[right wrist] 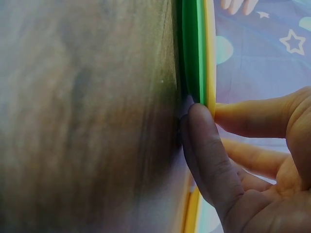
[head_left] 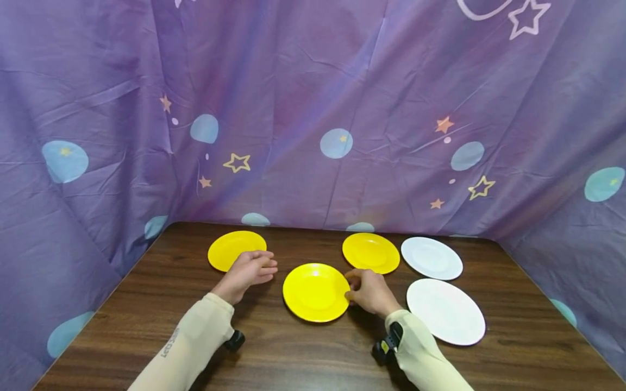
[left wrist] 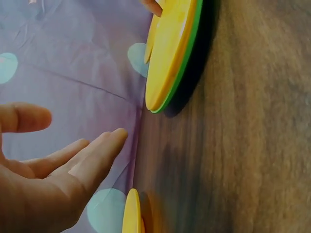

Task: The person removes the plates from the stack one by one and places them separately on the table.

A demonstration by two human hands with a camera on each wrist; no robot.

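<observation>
A round yellow plate (head_left: 316,292) is at the middle of the brown table, between the two hands. My right hand (head_left: 370,293) pinches its right edge. In the right wrist view the thumb is against the yellow rim (right wrist: 210,58), and the fingers reach under a green layer (right wrist: 193,53) right beneath it. The left wrist view shows this green edge (left wrist: 187,73) too; whether it is a separate plate I cannot tell. My left hand (head_left: 249,274) holds nothing, its fingers extended, apart from the middle plate and in front of another yellow plate (head_left: 230,247).
Behind the right hand lies a third yellow plate (head_left: 370,253). Two white plates, one farther back (head_left: 432,258) and one nearer (head_left: 446,312), lie on the right of the wooden table (head_left: 313,361). A purple patterned curtain (head_left: 303,108) hangs behind the table.
</observation>
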